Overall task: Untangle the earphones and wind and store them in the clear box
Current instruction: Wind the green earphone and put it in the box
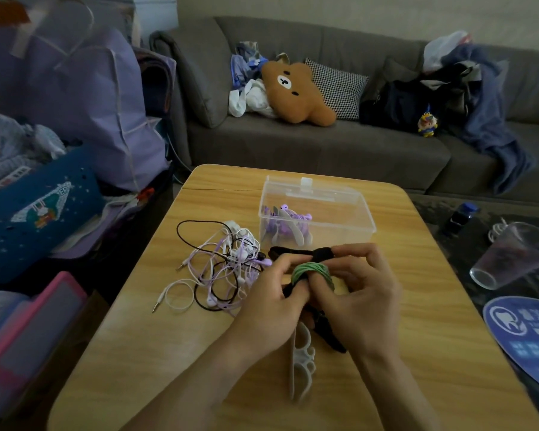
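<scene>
Green cord, wound into a tight coil [311,270], sits between both hands just in front of the clear box [318,213], on the viewer's side of it. The left hand [274,293] curls its fingers and thumb round the coil from the left, and the right hand [360,286] pinches it from the right, thumb tucked under the windings and fingers arched over the top. The coil is wrapped on a black winder [296,253], whose dark strip sticks out toward the box above the fingers and again below the palms.

The box stands open on the wooden desk [417,353], its lid tipped back behind it. Inside, against its left wall, lies a purple earphone bundle [282,223] on a pale winder. To the left of the box, touching nothing in the hands as far as can be seen, is a tangle [221,269] of white, lilac and black earphone cords, with jack plugs poking out at its left edge. Nearer the viewer than the box, below the wrists, a white winder [302,359] with looped edges lies flat on the desk.

Beyond the box, a grey sofa [293,144] holds a brown bear cushion [296,91]. Right of the box, off the desk, a plastic cup [511,256] lies tilted.
</scene>
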### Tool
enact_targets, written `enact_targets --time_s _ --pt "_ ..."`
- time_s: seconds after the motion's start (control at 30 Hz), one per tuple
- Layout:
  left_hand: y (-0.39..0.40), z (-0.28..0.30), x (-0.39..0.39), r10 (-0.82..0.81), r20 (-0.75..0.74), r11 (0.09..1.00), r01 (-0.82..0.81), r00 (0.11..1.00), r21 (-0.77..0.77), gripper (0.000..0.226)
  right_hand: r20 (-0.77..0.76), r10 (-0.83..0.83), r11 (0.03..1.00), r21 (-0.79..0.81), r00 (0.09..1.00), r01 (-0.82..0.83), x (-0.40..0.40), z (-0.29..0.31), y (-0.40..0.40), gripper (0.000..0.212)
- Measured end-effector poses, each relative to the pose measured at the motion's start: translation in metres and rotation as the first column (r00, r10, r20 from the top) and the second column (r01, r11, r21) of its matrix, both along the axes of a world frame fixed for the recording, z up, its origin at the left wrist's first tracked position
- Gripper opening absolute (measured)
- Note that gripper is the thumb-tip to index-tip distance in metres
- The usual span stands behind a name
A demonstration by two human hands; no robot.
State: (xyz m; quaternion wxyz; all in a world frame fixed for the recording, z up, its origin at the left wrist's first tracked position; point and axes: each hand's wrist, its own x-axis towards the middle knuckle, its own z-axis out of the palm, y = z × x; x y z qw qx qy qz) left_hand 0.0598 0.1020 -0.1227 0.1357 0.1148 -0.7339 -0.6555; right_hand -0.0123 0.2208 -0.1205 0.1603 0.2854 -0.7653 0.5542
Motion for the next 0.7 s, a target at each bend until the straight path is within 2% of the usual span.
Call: enact_targets --time_s 0.1,0.2,0.4,0.53,0.7 --pt "0.0001 0.0003 0.0003 -0.001 0.03 0.999 -0.001 1.0 0.052 0.019 -0.187 -0.067 0.997 0.018 0.98 0.072 0.0015 -0.0035 -0.0022 0.024" --pt "-0.0012 0.0008 0.0017 0.019 0.045 0.998 -0.021 0.999 0.062 0.018 -0.276 -0.081 0.996 0.019 0.958 0.089 0.0044 -0.005 -0.0041 0.024" --pt "-0.0015 -0.0003 0.002 0.066 0.061 0.996 -0.07 0.996 0.063 0.022 -0.308 -0.05 0.998 0.031 0.95 0.062 0.0065 -0.0112 -0.0083 0.012" --pt "-0.0019 -0.0016 -0.0002 0.103 0.047 0.991 -0.107 0.994 0.085 0.027 -0.278 -0.005 1.0 0.014 0.96 0.009 0.0055 -0.0076 -0.01 0.019" --pt "-0.0047 -0.008 -0.0012 0.101 0.046 0.992 -0.104 0.994 0.074 0.032 -0.333 0.078 0.996 0.071 0.94 -0.058 0.0017 -0.0078 -0.0067 0.018"
